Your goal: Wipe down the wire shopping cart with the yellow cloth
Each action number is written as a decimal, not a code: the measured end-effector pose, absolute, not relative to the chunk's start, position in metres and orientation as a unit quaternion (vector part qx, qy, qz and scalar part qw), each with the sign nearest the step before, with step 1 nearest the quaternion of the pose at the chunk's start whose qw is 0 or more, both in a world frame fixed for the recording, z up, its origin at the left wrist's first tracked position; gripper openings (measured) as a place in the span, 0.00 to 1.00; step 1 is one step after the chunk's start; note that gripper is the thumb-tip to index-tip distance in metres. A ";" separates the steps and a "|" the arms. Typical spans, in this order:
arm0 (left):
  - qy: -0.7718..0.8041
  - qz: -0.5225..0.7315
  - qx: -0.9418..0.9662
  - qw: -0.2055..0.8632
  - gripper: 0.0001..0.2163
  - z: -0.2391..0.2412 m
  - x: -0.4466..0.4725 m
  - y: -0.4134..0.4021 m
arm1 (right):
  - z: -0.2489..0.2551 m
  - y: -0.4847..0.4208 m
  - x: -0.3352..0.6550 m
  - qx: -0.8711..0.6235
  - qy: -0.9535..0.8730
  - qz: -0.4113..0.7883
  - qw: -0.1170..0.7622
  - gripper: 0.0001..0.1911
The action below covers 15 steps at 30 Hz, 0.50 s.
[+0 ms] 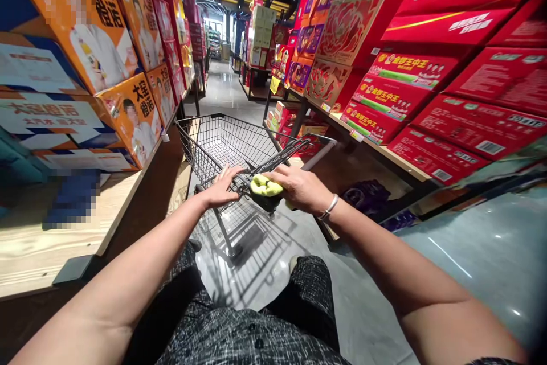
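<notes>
A black wire shopping cart (204, 164) stands in front of me, slightly turned in the aisle, and its basket holds nothing that I can see. My left hand (222, 187) lies against the cart's near end, fingers stretched out over the wire and thumb apart. With closed fingers, my right hand (301, 188) grips a bunched yellow cloth (265, 185) with dark marks, at the cart's handle area. That hand and the cloth cover part of the handle. A bracelet circles my right wrist.
Orange drink cartons (123, 120) are stacked on a wooden shelf (25, 254) at left. Red boxes (465, 91) fill the shelf at right, its wooden edge (397, 161) close to the cart. Ahead, the shiny floor (222, 83) runs between more stacked displays.
</notes>
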State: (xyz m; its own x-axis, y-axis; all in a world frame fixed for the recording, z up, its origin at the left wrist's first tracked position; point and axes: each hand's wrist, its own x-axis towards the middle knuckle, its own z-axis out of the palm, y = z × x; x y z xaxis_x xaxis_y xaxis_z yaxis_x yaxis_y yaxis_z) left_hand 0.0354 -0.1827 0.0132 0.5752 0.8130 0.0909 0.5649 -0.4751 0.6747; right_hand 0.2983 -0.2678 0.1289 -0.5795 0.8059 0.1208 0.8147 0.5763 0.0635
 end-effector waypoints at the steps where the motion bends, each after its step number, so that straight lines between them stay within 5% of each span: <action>1: 0.405 0.224 0.830 0.312 0.39 0.017 0.034 -0.193 | 0.130 -0.261 0.306 -0.467 -0.882 -0.059 0.030 0.22; 6: 0.414 0.344 0.779 0.323 0.24 0.032 0.043 -0.229 | 0.156 -0.212 0.343 -0.554 -0.820 -0.137 -0.046 0.21; 10: 0.452 0.404 0.732 0.311 0.21 0.042 0.063 -0.237 | 0.184 -0.164 0.323 -0.581 -0.788 -0.205 -0.029 0.27; 15: 0.451 0.450 0.736 0.229 0.15 0.038 0.081 -0.238 | 0.172 -0.118 0.251 -0.609 -0.784 -0.081 -0.094 0.17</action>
State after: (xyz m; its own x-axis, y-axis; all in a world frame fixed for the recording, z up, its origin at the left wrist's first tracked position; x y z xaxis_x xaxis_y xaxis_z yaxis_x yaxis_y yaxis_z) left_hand 0.0808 -0.2375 0.0380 0.1894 0.8697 0.4558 0.4572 -0.4890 0.7429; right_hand 0.2513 -0.1184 0.1720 -0.2413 0.9693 -0.0481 0.9389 0.2457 0.2411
